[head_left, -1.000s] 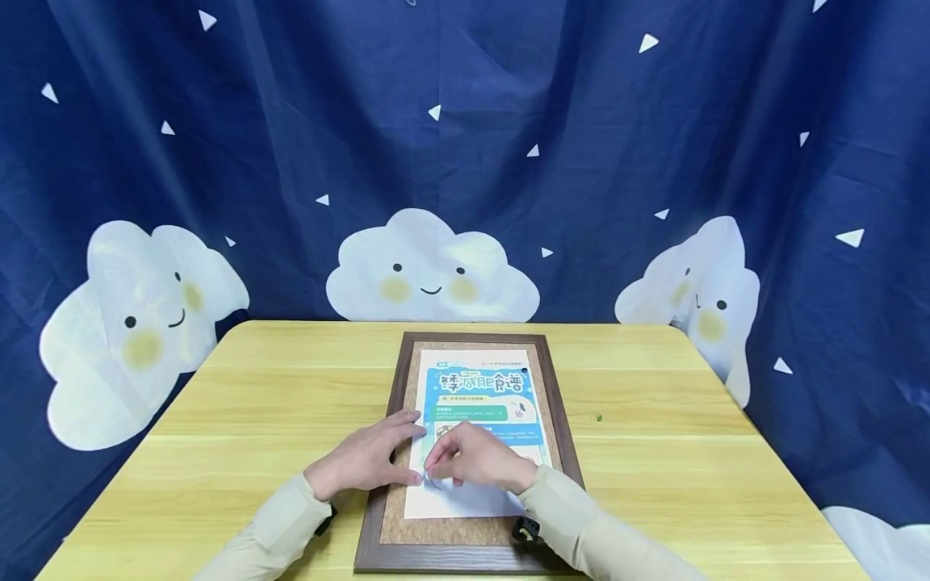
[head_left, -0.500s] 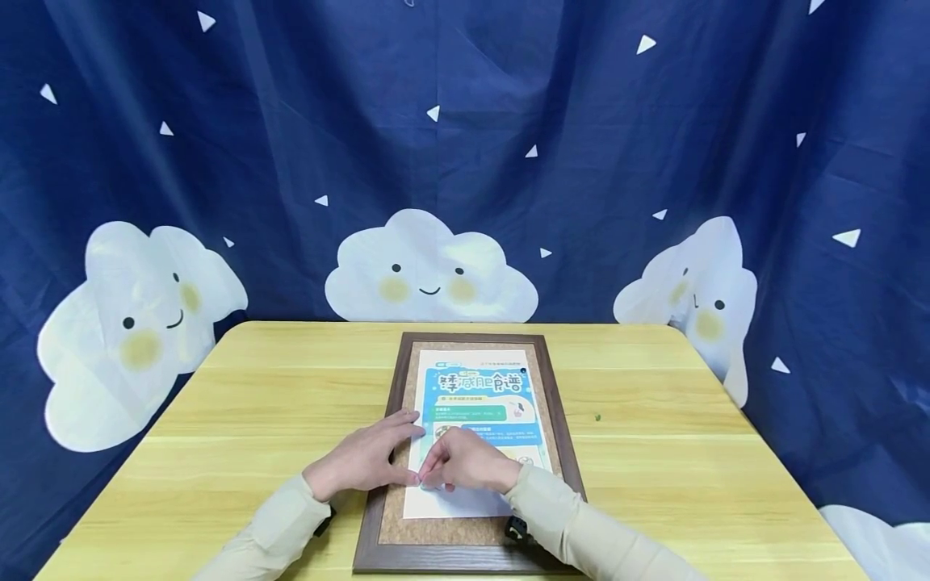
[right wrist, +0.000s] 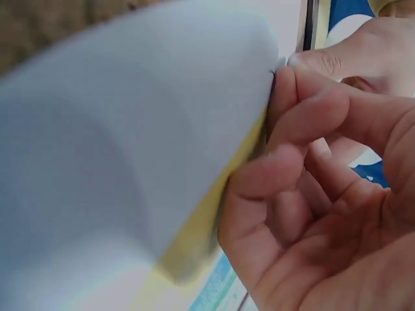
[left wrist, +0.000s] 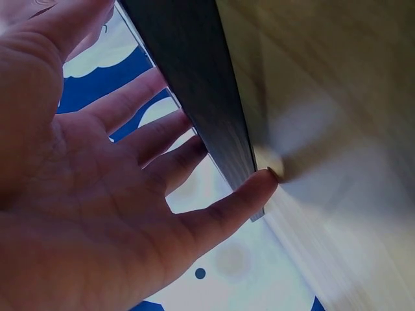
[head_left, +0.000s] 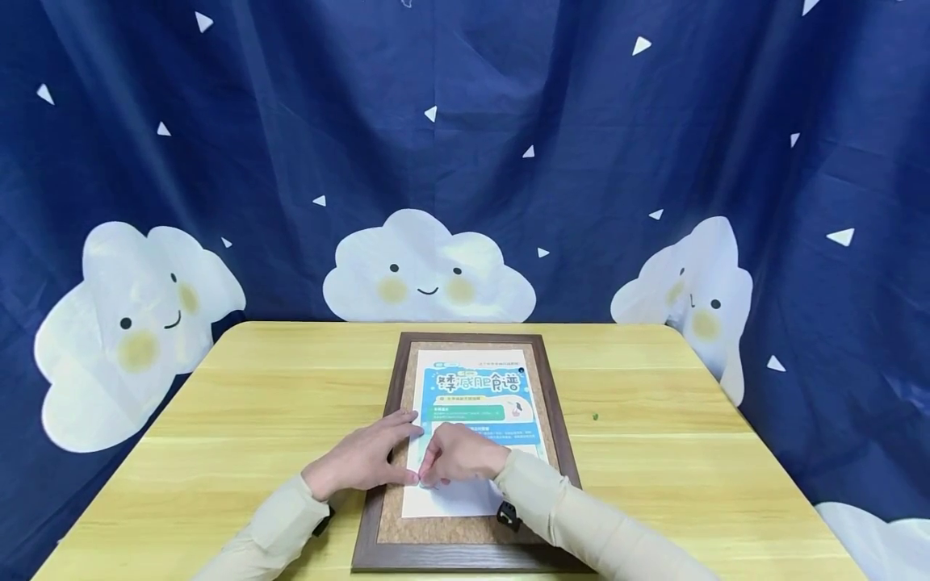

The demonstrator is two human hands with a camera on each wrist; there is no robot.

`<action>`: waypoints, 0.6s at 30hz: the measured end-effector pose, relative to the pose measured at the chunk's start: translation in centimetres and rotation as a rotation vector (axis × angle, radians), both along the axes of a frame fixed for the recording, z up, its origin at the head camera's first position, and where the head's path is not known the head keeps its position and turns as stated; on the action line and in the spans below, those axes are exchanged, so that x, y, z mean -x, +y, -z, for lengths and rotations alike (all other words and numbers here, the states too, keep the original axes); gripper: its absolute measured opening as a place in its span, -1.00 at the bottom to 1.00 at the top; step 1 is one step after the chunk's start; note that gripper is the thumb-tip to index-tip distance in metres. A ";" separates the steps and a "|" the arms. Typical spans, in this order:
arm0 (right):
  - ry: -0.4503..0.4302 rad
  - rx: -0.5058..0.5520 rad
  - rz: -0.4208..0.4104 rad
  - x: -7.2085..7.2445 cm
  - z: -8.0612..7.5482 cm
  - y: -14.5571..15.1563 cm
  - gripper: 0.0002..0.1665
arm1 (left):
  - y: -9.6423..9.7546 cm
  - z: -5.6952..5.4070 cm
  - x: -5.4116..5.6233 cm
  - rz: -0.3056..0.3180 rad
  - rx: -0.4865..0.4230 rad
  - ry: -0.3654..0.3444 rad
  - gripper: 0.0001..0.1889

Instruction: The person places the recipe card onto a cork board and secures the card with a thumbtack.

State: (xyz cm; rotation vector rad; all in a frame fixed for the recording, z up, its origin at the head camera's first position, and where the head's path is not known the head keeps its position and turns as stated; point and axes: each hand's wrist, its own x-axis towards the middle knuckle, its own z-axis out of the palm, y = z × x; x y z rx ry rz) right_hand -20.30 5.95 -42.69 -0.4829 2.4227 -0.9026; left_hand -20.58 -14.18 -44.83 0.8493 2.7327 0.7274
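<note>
A printed poster (head_left: 454, 502) with blue headings lies on a cork board (head_left: 429, 530) in a dark wooden frame. My left hand (head_left: 363, 460) rests across the board's left side, fingers extended and spread, its thumb at the poster's lower left edge. Beside that thumb, my right hand (head_left: 461, 452) pinches a small pale-blue pin (right wrist: 281, 63) between thumb and fingers; most of it is hidden. In the right wrist view the poster's white paper (right wrist: 162, 129) bows up beside the curled fingers. A small black pin (head_left: 521, 370) sits at the poster's upper right corner.
The board lies on a light wooden table (head_left: 218, 428). To its right is a tiny green object (head_left: 596, 417), too small to identify. A dark blue curtain (head_left: 596, 145) with smiling clouds hangs behind the table.
My right hand has moved slightly left, bringing its pinching fingertips up to the left thumb. The left hand has stayed in place on the board.
</note>
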 end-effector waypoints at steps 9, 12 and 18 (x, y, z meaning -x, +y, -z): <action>0.015 -0.041 -0.035 0.3 -0.4 -0.4 -0.80 | -0.2 -0.1 -0.1 0.008 0.007 0.012 -0.24; 0.021 -0.049 -0.038 0.2 -0.5 -0.6 -0.80 | -0.2 -0.2 -0.1 0.013 0.003 0.018 -0.24; 0.069 -0.110 -0.059 0.3 -0.6 -0.9 -0.76 | 0.0 -0.1 -0.1 0.008 0.001 0.019 -0.25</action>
